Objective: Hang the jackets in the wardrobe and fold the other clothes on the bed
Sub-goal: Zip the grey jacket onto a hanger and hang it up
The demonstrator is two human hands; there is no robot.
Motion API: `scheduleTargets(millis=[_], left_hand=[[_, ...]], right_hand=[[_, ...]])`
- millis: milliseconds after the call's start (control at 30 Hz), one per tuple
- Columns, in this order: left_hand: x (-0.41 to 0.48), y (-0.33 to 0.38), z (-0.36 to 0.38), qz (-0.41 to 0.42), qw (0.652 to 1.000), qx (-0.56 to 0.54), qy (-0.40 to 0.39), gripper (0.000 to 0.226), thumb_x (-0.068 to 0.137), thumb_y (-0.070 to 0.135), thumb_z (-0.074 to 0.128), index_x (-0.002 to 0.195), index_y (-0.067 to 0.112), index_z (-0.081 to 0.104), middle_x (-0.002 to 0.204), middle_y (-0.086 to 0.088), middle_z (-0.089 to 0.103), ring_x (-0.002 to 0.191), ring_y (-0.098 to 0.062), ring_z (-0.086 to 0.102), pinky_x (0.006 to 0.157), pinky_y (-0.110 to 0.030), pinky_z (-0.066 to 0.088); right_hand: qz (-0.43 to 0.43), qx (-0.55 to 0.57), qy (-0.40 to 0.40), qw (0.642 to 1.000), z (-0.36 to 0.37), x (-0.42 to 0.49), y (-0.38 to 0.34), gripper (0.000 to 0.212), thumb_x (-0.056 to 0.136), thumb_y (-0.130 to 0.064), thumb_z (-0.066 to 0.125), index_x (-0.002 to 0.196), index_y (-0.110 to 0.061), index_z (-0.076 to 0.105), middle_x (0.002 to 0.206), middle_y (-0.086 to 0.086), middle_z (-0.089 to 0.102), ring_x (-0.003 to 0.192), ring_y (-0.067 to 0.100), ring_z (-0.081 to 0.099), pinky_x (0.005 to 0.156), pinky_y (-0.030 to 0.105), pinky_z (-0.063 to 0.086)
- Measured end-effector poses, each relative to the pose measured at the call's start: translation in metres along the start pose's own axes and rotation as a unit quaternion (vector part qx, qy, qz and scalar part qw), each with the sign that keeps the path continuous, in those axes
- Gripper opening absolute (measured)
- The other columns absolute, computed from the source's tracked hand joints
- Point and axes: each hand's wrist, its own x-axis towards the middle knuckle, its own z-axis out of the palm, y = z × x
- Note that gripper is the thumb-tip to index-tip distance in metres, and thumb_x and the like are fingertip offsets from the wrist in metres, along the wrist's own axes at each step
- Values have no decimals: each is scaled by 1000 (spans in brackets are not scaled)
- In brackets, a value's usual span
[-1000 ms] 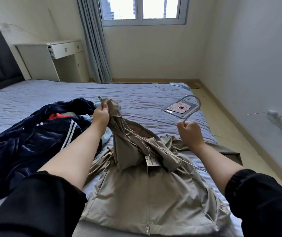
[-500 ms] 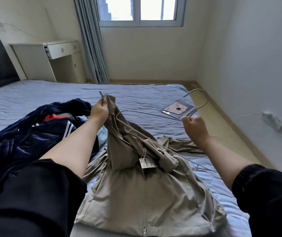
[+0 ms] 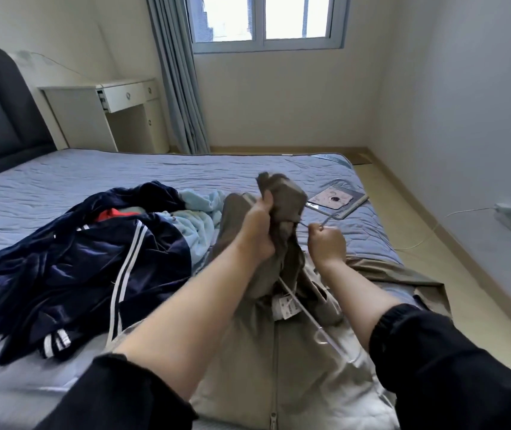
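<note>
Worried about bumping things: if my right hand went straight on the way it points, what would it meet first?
Right hand would likely meet the bunched jacket first; depth unclear.

On the bed (image 3: 99,178), a beige jacket (image 3: 248,377) lies zipped from centre down to six o'clock, and the left hand (image 3: 258,232) grips its bunched upper part and holds it raised. Just toward three o'clock of that hand, the right hand (image 3: 325,243) pinches the thin end of a pale hanger (image 3: 310,316), whose arm runs down over the jacket's chest. A navy jacket (image 3: 77,268) with white stripes is heaped at nine o'clock, and a flat pink-covered device (image 3: 336,201) lies at two o'clock.
</note>
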Motion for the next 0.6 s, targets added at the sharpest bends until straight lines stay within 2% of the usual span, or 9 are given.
scheduleTargets(millis=[100,133,200,267,333,400,467,533,600], left_hand=[[-14,-30,-29,-89,996,-20,9,35,103,32,37,115,8,59,83,-13,69,66,-25,66,57,-31,56],[-18,-37,-42,-112,993,32,34,26,103,24,38,104,10,60,79,-13,68,63,-25,65,54,-31,55],[-24,-42,-63,-124,964,231,52,21,100,9,40,83,11,53,70,-11,62,54,-21,58,47,-26,49],[-23,-32,-78,-40,887,452,85,20,93,0,44,85,8,61,75,-15,65,58,-24,63,54,-29,49],[-19,-11,-87,183,766,590,178,28,87,3,51,111,7,65,105,-17,67,96,-31,63,84,-35,47],[-19,17,-84,398,633,645,159,44,89,17,53,131,7,52,128,-15,56,122,-31,48,105,-38,32],[-18,36,-70,429,531,729,53,58,91,42,45,142,14,41,141,-9,45,135,-27,34,113,-45,19],[-13,42,-57,386,453,803,-21,63,90,56,43,142,19,41,136,-5,51,130,-26,41,111,-48,18],[-9,40,-47,378,440,814,-32,47,91,47,52,127,17,55,117,-7,63,112,-29,56,99,-43,33]], right_hand=[[42,75,57,995,-8,9,-7,42,94,-21,41,57,-2,45,59,15,46,62,27,41,60,33,27],[26,98,63,993,-11,11,-10,44,93,-19,42,51,-5,40,51,8,40,55,26,36,56,35,24],[-21,124,57,990,-16,9,-16,47,88,-15,45,44,-15,27,42,-2,25,46,19,24,52,36,21],[-60,124,46,989,-20,5,-21,44,81,-21,46,43,-19,23,41,-5,20,44,15,21,49,34,23],[-86,119,28,989,-22,2,-27,37,72,-30,42,42,-18,24,41,-7,21,42,12,20,44,27,23],[-119,110,12,987,-25,0,-30,37,70,-32,42,42,-17,24,40,-8,21,41,11,21,43,25,22],[-160,102,4,982,-29,-2,-34,41,75,-28,45,40,-19,25,33,-6,23,36,11,27,40,21,24],[-207,90,-2,974,-32,-4,-40,50,83,-19,50,39,-21,25,29,-6,26,33,9,30,38,18,25],[-248,49,4,968,-33,-7,-46,57,88,-18,55,39,-21,25,30,-6,29,33,10,29,41,22,22]])
